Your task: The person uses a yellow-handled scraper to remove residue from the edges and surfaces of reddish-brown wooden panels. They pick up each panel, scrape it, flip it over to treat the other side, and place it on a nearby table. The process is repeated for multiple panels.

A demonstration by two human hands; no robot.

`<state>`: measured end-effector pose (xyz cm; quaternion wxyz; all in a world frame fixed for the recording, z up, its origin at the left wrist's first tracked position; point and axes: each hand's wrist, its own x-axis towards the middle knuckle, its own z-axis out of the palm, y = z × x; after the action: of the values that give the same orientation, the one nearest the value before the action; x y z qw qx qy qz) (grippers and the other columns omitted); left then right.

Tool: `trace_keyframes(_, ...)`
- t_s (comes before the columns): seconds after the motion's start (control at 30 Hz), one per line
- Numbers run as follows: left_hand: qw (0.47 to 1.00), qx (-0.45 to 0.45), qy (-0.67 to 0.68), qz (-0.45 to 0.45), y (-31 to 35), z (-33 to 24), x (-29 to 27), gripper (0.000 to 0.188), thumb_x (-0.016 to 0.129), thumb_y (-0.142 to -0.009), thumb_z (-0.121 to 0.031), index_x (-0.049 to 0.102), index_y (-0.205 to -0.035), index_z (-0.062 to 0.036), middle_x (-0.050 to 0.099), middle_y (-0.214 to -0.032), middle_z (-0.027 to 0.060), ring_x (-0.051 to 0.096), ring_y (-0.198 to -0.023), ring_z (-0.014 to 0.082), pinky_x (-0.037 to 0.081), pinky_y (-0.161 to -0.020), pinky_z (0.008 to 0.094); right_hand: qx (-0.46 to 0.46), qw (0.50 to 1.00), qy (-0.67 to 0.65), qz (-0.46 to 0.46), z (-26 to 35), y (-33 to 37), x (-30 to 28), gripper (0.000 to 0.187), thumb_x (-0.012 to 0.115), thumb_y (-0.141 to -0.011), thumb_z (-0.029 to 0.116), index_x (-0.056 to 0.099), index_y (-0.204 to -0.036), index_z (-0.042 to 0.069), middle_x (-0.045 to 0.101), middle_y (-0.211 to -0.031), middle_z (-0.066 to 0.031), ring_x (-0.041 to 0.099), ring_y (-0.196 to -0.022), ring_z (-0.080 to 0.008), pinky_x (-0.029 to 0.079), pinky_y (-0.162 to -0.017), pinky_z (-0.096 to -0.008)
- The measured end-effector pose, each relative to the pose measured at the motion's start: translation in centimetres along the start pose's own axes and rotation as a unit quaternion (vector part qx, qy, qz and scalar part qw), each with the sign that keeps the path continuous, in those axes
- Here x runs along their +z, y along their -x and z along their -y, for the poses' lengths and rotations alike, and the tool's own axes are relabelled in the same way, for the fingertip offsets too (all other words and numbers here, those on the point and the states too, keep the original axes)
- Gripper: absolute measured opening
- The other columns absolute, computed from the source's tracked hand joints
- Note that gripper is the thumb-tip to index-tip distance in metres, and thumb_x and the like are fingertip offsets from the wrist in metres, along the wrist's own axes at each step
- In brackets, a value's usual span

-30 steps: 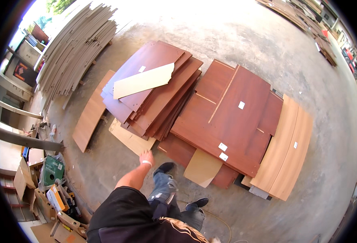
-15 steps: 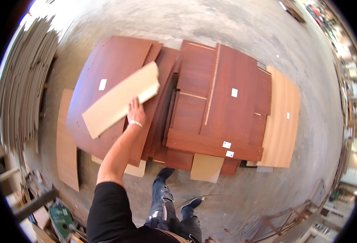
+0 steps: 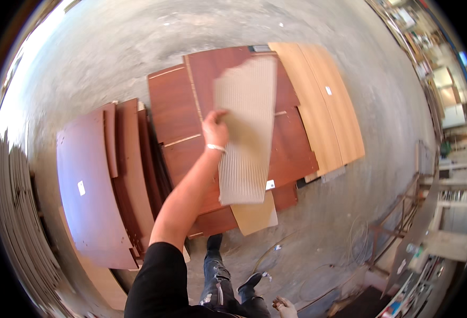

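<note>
Cardboard (image 3: 248, 124) points lengthwise away, my left hand (image 3: 215, 129) closed on its edge!
Brown boards (image 3: 292, 146) below; my right hand (image 3: 285, 307), can't tell.

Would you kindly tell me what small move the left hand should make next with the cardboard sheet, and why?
I would probably lower the cardboard sheet onto the reddish-brown panels: it appears to be over them, the left hand grips only its left edge, and the right hand is away from it, so it may sway.
</note>
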<state>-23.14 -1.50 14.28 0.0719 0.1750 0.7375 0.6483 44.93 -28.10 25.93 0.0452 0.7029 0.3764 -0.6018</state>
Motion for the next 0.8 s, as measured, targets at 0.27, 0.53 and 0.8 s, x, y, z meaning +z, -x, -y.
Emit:
trace_keyframes(0.27, 0.883, -0.009, -0.465, 0.066, 4.4, 15.8, 2.6, 0.046, 0.069, -0.085, -0.012, 0.066, -0.130, -0.0185, 0.034, -0.157, 0.0214, 0.041, -0.140, 0.0378, 0.041, -0.111, 0.0458, 0.148, 0.977, -0.101, -0.112, -6.1, 0.9, 1.8, 0.036, 0.062, -0.095, 0.017, 0.066, -0.125, -0.002, 0.073, -0.104, -0.0097, 0.065, -0.091, -0.0171, 0.052, -0.080, -0.0321)
trace_keyframes(0.53, 0.777, 0.043, -0.553, 0.298, 21.0, 13.3, 12.7, 0.100, 0.064, -0.084, -0.063, 0.023, -0.158, -0.0100, 0.007, -0.164, 0.0277, 0.005, -0.152, 0.0452, 0.011, -0.121, 0.0586, 0.154, 0.984, -0.094, -0.013, -20.5, -7.9, 3.7, 0.037, 0.056, -0.094, 0.003, 0.061, -0.130, -0.003, 0.069, -0.094, -0.0101, 0.061, -0.078, -0.0133, 0.050, -0.068, -0.0281)
trace_keyframes(0.8, 0.611, 0.171, -0.658, 0.406, 29.8, 12.4, 13.5, 0.100, 0.072, -0.082, -0.046, 0.020, -0.157, -0.0041, 0.015, -0.160, 0.0307, 0.015, -0.148, 0.0509, 0.024, -0.114, 0.0633, 0.152, 0.931, -0.329, -0.044, -20.4, -11.4, 4.6, 0.039, 0.050, -0.097, 0.005, 0.056, -0.134, -0.004, 0.069, -0.104, -0.0119, 0.068, -0.084, -0.0200, 0.057, -0.076, -0.0320)
